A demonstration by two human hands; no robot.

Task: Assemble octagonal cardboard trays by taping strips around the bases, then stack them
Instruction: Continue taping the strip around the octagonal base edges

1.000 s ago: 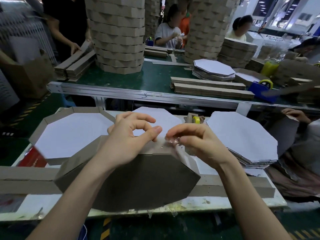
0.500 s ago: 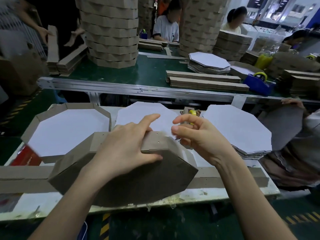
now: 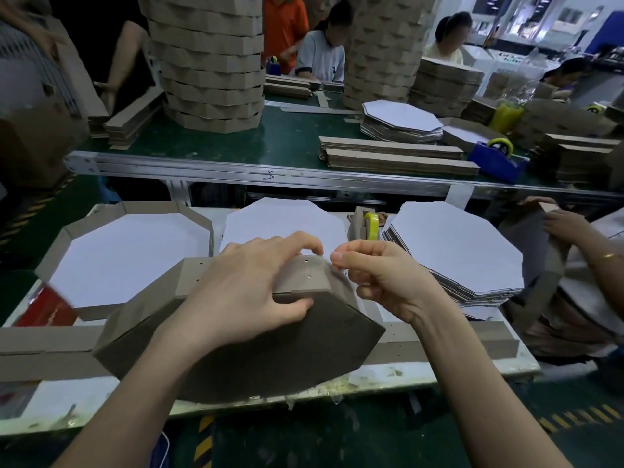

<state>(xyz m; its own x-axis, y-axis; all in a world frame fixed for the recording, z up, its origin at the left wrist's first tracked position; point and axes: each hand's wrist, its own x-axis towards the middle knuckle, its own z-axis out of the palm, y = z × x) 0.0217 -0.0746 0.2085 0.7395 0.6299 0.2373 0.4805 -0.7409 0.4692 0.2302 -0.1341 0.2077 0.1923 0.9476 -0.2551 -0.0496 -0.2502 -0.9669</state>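
Note:
A brown octagonal tray (image 3: pixel 256 352) stands tilted on its edge on the white worktable, its underside facing me. My left hand (image 3: pixel 246 288) grips its top rim, fingers over the side strip and thumb on the base. My right hand (image 3: pixel 381 275) pinches a piece of clear tape (image 3: pixel 332 268) at the strip's upper right corner. A finished tray (image 3: pixel 84 228) with a white inside lies flat at the left. A stack of white octagonal bases (image 3: pixel 456 251) sits at the right, another base (image 3: pixel 283 224) lies behind my hands. A yellow tape roll (image 3: pixel 372 226) stands between them.
Long cardboard strips (image 3: pixel 44 349) lie across the worktable's near side. Beyond a metal rail, the green conveyor table (image 3: pixel 287 140) carries tall tray stacks (image 3: pixel 209 62), strip piles (image 3: pixel 395 157) and a blue tape dispenser (image 3: pixel 496 160). Another person's hand (image 3: pixel 560 224) holds cardboard at the right; several people work behind.
My left hand went from pinching the seam to gripping the tray's top rim. My right hand moved to the tape roll and came back pinching tape at the strip's corner.

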